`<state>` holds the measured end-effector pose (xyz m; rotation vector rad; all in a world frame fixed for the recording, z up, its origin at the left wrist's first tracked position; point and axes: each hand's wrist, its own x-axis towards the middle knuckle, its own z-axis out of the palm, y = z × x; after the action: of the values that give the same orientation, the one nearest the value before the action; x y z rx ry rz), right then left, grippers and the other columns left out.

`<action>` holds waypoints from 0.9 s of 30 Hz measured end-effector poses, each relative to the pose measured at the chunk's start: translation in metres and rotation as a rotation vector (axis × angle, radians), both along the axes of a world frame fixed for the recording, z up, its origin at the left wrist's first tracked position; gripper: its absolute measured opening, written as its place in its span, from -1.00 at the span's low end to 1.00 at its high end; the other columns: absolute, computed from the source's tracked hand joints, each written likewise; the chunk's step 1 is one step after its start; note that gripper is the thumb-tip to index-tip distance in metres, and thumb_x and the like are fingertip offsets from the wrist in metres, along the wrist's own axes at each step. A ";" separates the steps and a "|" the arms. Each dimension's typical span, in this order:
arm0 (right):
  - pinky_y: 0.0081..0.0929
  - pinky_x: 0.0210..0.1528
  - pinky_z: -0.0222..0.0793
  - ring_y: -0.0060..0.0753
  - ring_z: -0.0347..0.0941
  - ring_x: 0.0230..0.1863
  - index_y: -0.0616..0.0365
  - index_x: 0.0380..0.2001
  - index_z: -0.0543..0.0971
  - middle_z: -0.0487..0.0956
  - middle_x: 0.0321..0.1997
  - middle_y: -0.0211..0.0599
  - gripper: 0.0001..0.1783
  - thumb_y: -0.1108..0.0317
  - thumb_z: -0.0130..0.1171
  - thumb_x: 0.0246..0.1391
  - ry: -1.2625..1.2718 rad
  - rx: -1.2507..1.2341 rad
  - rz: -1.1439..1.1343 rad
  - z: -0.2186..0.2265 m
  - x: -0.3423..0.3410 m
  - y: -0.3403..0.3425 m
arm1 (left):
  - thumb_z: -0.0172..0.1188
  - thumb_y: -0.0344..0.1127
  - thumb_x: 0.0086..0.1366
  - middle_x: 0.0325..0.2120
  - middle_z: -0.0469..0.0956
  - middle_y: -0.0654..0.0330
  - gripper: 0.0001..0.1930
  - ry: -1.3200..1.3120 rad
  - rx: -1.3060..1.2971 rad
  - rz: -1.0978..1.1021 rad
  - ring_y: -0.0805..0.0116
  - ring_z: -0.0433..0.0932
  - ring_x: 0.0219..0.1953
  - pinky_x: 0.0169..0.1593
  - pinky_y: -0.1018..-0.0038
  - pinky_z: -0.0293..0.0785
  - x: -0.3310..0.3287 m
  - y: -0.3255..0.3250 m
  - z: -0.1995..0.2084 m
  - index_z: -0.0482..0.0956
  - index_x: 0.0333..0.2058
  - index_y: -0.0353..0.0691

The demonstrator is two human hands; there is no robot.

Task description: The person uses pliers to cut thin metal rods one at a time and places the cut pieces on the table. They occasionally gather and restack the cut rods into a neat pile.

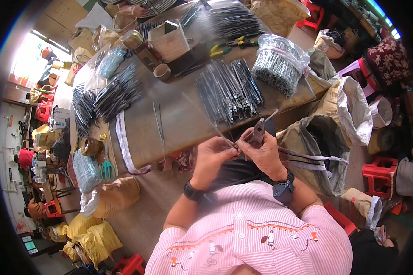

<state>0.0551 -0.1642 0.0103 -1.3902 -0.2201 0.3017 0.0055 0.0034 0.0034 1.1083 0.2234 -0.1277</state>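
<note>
My left hand (214, 158) is closed in a pinch on a thin metal strip (221, 134) that slants up toward the table. Close beside it, my right hand (267, 156) is wrapped round a pair of pliers (259, 131), their dark head pointing up. The fingertips of both hands nearly meet over my lap, just off the table's front edge; what lies between them is too small to make out. A row of dark metal strips with shiny ends (229, 94) lies on the table just beyond my hands. Two loose strips (158, 123) lie further left.
The brown table (179, 105) holds a plastic-wrapped bundle of silvery wires (280, 64), yellow-green-handled pliers (227, 48), a cardboard box (168, 41) and a round tin (162, 72). Teal scissors (108, 169) sit at its left end. Open sacks (323, 151) and a red stool (380, 176) stand right.
</note>
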 end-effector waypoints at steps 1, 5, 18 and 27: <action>-0.64 -0.49 0.46 -0.58 0.55 -0.44 0.29 -0.17 0.48 0.61 -0.39 -0.31 -0.77 0.56 0.24 0.09 0.001 0.010 -0.043 0.001 0.002 0.001 | 0.29 -0.56 0.15 -0.42 0.63 0.16 -0.86 0.019 0.018 0.005 0.43 0.63 -0.33 -0.21 0.55 0.56 0.000 0.002 0.000 0.54 -0.30 -0.39; -0.58 -0.43 0.50 -0.49 0.57 -0.43 0.29 -0.15 0.47 0.61 -0.37 -0.24 -0.78 0.53 0.20 0.13 0.042 0.118 -0.200 0.006 0.021 -0.008 | 0.29 -0.56 0.15 -0.43 0.61 0.18 -0.81 0.047 0.060 -0.023 0.43 0.63 -0.34 -0.22 0.55 0.57 -0.004 0.009 -0.004 0.50 -0.26 -0.39; -0.56 -0.36 0.50 -0.45 0.56 -0.45 0.30 -0.12 0.53 0.63 -0.33 -0.15 -0.72 0.46 0.26 0.09 0.404 0.128 0.066 -0.007 0.028 -0.037 | 0.14 -0.53 0.22 -0.32 0.54 0.24 -0.74 0.125 0.043 -0.479 0.44 0.63 -0.35 -0.37 0.61 0.54 0.002 -0.009 0.017 0.42 -0.10 -0.33; -0.57 -0.42 0.49 -0.51 0.55 -0.47 0.27 -0.23 0.55 0.62 -0.38 -0.25 -0.78 0.43 0.31 0.07 0.264 0.093 0.022 -0.012 0.022 -0.029 | 0.10 -0.31 0.35 -0.25 0.47 0.23 -0.82 0.209 -0.205 -0.290 0.46 0.54 -0.21 -0.16 0.53 0.46 -0.001 -0.013 0.019 0.41 -0.14 -0.24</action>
<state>0.0776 -0.1929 -0.0019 -1.2419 -0.0308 0.4838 0.0047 -0.0091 0.0227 0.9170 0.2292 -0.5153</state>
